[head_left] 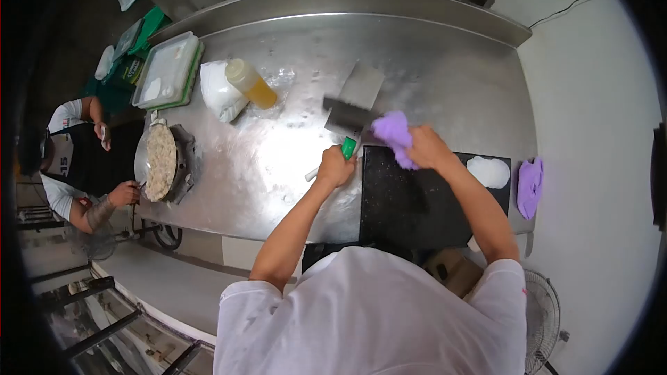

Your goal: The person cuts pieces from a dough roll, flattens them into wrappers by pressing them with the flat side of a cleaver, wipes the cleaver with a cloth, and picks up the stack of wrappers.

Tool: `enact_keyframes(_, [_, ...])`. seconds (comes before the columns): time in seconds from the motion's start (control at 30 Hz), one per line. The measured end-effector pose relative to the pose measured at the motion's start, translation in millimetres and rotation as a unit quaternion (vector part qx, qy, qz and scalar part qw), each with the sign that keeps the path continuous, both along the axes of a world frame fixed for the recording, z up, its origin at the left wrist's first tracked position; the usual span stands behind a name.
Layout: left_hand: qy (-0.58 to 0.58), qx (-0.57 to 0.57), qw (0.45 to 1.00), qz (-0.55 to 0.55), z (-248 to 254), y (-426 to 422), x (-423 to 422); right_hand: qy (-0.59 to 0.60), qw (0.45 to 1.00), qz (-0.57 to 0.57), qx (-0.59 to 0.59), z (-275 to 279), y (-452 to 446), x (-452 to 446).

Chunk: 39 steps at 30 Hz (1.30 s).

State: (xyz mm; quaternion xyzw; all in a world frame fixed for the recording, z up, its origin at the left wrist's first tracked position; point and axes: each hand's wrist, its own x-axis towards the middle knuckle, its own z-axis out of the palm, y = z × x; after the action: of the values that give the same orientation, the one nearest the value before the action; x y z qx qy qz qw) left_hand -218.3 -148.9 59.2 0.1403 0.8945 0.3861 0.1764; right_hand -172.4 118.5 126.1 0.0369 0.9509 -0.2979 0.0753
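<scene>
My left hand [336, 167] is closed around the green handle [348, 146] of a wide metal blade [347, 117], held over the steel table [445, 62]. Bunched in my right hand [429, 147] is a purple cloth [394, 133], close to the blade's right side. Beyond the blade, a flat metal piece [363, 84] shows on the table. A black board [417, 201] lies below my right forearm, with a white dough-like lump [488, 172] at its upper right.
A squeeze bottle [251, 85] of yellow liquid and a white bag [221, 90] stand left. Farther left are a plastic container [167, 71], a pan [161, 162] and a co-worker [76, 160]. Another purple cloth [530, 187] lies at the right edge.
</scene>
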Motion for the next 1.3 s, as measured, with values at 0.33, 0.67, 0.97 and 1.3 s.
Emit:
enact_keyframes(0.33, [0.006, -0.006, 1.0, 0.029, 17, 12, -16, 0.048, 0.988, 0.107, 0.104, 20, 5, -4])
enact_keyframes(0.67, [0.012, 0.035, 0.999, 0.02, 12, 18, -15, -0.063, 0.992, 0.056, 0.09, 21, 33, -32])
enact_keyframes(0.97, [-0.001, 0.009, 0.999, 0.031, 16, 15, -7, -0.054, 0.996, -0.034, 0.063, 33, 35, -48])
enact_keyframes(1.3, [0.044, 0.035, 0.998, -0.002, 9, 15, 2, -0.044, 0.983, 0.115, 0.134, 20, 36, -34])
